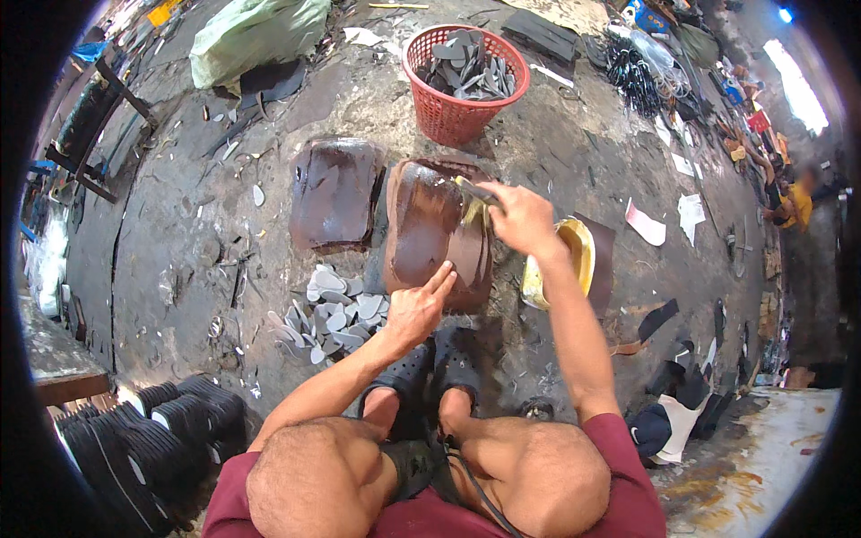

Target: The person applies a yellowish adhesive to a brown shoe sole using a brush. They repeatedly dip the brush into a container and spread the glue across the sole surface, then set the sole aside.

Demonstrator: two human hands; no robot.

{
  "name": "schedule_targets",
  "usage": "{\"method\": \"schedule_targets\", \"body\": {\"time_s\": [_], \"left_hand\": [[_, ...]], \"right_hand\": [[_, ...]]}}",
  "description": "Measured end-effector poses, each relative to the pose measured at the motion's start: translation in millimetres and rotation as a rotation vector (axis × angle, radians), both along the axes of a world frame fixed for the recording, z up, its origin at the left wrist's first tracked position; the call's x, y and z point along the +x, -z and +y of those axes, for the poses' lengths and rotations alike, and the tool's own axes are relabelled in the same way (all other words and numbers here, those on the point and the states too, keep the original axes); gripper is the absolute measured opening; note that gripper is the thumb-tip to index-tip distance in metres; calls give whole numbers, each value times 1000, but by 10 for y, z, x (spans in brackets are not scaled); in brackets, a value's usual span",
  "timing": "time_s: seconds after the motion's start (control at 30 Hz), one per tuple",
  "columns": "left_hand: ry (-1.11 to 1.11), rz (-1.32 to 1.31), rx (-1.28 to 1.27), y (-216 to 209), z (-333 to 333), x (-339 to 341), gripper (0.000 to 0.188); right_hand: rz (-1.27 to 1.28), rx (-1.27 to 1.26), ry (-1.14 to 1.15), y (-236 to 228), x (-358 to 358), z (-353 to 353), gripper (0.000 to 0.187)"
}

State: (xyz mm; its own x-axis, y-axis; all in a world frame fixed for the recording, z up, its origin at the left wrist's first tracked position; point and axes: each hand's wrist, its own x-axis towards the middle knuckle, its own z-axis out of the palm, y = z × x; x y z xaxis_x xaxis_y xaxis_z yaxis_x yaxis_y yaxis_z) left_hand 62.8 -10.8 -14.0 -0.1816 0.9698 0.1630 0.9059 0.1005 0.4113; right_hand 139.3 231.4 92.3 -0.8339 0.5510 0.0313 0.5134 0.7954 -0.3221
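Observation:
A stack of brown leather-like sheets [417, 224] lies on the floor in front of me, its top partly shiny and wet-looking. My right hand [525, 220] grips a brush [475, 191] by its dark handle, with pale yellow bristles at the stack's right side. Two outstretched fingers of my left hand [415, 314] press on the near edge of the stack. Right of it stands an open container [587, 242] with yellowish contents, below my right forearm. A second stack of glossy brown sheets [334, 195] lies to the left.
Loose grey cut pieces [336, 314] are heaped near my left forearm. A red basket [457, 117] of similar pieces stands beyond the stacks. Black soles [148, 439] are piled at lower left. Scraps litter the floor; a person in yellow [794, 204] is at far right.

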Motion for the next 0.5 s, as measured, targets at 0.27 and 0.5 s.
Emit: {"method": "schedule_targets", "body": {"time_s": [0.27,0.5], "left_hand": [[3,7,-17,-58,-112,-67,70],[-20,-150,-32,-95,-164,-61,61]], "right_hand": [[-240,88,-105,-173,-513,-110,34],[-136,-54,-151,161,-407,90,40]]}}
